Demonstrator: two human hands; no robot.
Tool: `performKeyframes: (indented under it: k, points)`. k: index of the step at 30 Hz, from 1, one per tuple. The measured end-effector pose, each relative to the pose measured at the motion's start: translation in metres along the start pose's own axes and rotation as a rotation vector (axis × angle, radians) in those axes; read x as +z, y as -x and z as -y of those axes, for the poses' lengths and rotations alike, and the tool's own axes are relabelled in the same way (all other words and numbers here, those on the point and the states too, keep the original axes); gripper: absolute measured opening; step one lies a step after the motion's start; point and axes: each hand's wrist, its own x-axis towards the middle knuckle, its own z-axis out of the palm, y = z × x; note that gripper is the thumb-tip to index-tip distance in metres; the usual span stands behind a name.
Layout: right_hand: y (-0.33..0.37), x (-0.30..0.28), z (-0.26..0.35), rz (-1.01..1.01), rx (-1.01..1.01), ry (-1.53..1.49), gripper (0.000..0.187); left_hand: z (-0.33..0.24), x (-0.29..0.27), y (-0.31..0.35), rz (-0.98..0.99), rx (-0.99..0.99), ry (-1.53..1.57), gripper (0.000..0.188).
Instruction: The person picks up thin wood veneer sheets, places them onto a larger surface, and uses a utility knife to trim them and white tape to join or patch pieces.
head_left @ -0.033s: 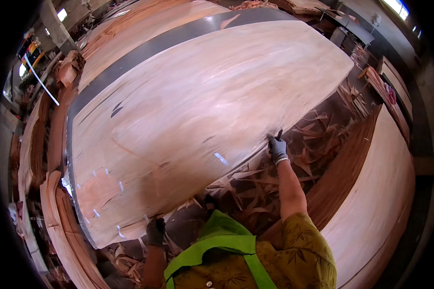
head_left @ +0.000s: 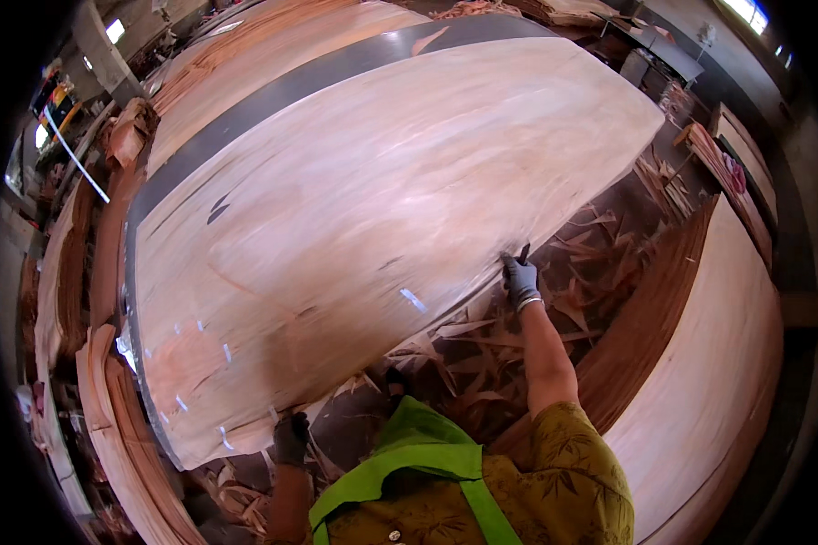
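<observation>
A large pale wood veneer sheet (head_left: 382,182) lies across the work surface before me, patched with several short strips of whitish tape. At its near edge, right of centre, is my right hand (head_left: 521,282) in a grey glove. The fingers are closed, and a short dark tool (head_left: 524,253) sticks up from them; its kind is too small to make out. Further left along the same edge, my left hand (head_left: 291,439), in a dark glove, has its fingers curled at the sheet's border. What lies under those fingers is hidden.
Torn veneer scraps (head_left: 573,304) litter the floor under the near edge. A tall veneer stack (head_left: 700,363) stands at my right, and more stacked sheets (head_left: 123,436) are at the left. A dark grey strip of surface (head_left: 336,73) shows beyond the sheet.
</observation>
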Motion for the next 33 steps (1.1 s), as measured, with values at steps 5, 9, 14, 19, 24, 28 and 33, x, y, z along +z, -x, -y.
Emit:
performKeyframes:
  k: [5, 9, 14, 19, 24, 28, 33]
  points:
    - [0.035, -0.004, 0.002, 0.049, 0.020, -0.061, 0.030, 0.006, -0.037, 0.012, -0.062, 0.242, -0.333, 0.019]
    - [0.097, -0.022, -0.013, -0.031, -0.042, -0.093, 0.028, 0.000, -0.051, 0.040, -0.030, 0.109, -0.301, 0.021]
    - [0.124, -0.048, -0.076, -0.004, 0.128, -0.025, 0.033, 0.002, -0.104, 0.069, -0.134, -0.077, -0.401, 0.027]
    - [0.068, -0.075, -0.148, -0.079, -0.007, 0.119, 0.028, 0.052, -0.108, 0.059, -0.268, 0.071, 0.004, 0.026]
    - [0.001, -0.068, -0.063, 0.124, 0.167, 0.037, 0.051, 0.101, -0.052, 0.041, -0.304, 0.336, 0.265, 0.027]
    - [-0.041, -0.103, -0.066, 0.354, 0.086, -0.021, 0.079, 0.082, 0.050, 0.017, -0.560, 0.119, 0.404, 0.027]
    - [-0.015, -0.094, -0.042, 0.360, 0.097, 0.113, 0.070, 0.116, 0.029, 0.006, -0.654, 0.424, 0.434, 0.011]
